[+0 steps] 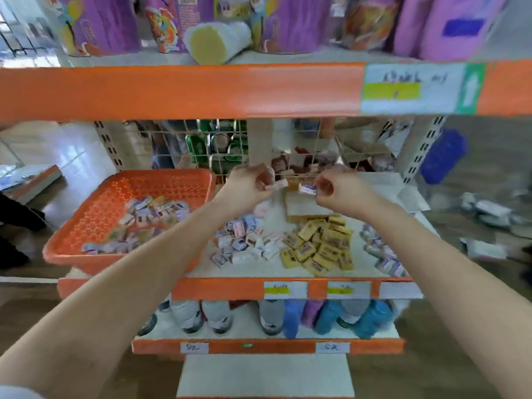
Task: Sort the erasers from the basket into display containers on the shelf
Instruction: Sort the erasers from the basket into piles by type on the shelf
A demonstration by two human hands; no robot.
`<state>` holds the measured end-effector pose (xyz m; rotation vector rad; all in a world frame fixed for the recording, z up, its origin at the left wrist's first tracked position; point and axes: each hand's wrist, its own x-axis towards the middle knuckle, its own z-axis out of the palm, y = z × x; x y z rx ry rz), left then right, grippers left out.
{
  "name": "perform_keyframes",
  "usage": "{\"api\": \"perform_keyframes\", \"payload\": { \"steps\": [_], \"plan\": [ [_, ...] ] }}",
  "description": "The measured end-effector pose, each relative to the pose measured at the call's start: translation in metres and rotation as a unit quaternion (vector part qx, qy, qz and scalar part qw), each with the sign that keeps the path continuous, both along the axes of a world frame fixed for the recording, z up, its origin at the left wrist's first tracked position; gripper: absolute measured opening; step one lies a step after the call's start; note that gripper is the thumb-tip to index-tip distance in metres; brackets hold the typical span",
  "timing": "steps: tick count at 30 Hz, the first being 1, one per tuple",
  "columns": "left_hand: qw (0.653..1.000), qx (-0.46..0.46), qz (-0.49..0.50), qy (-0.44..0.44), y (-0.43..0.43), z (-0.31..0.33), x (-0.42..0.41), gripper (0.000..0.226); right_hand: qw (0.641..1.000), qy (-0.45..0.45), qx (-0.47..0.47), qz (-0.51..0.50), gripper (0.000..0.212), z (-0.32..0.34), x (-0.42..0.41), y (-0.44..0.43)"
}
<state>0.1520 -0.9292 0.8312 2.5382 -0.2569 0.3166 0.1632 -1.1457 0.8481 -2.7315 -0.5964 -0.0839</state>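
faintly blurred, hands (249, 182) (326, 187) pinching small erasers (307, 189)

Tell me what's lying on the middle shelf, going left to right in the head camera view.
orange basket with mixed erasers in it → pile of pink and white erasers → pile of yellow erasers → pile of white and purple erasers at the shelf's right end.

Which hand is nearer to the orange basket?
Left. The left hand hovers just beside the far right corner of the orange basket; the right hand is farther right, in line with the yellow erasers.
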Motion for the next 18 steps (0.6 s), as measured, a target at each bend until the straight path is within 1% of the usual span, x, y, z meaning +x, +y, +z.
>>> {"api": "perform_keyframes", "payload": {
  "steps": [3,6,9,12,15,18],
  "plan": [
    [0.998,0.000,-0.058,0.023,-0.053,-0.006,0.004,0.016,0.999,-0.006,-0.002,-0.045,0.014,-0.004,-0.013,-0.058],
    [0.993,-0.016,-0.111,0.032,-0.108,-0.015,0.005,0.026,0.996,-0.010,-0.011,-0.089,0.018,-0.012,-0.029,-0.116],
    [0.989,-0.001,-0.142,0.047,-0.153,-0.028,0.002,0.031,0.992,-0.009,-0.033,-0.118,0.018,-0.021,-0.048,-0.158],
    [0.982,0.030,-0.176,0.063,-0.184,-0.040,-0.003,0.030,0.990,-0.006,-0.029,-0.141,0.017,-0.032,-0.062,-0.184],
    [0.978,0.041,-0.190,0.079,-0.202,-0.048,-0.012,0.028,0.988,0.017,-0.026,-0.152,0.021,-0.047,-0.073,-0.194],
    [0.978,0.037,-0.184,0.087,-0.211,-0.059,-0.024,0.027,0.987,0.034,0.010,-0.159,0.023,-0.063,-0.077,-0.193]
  ]
}}
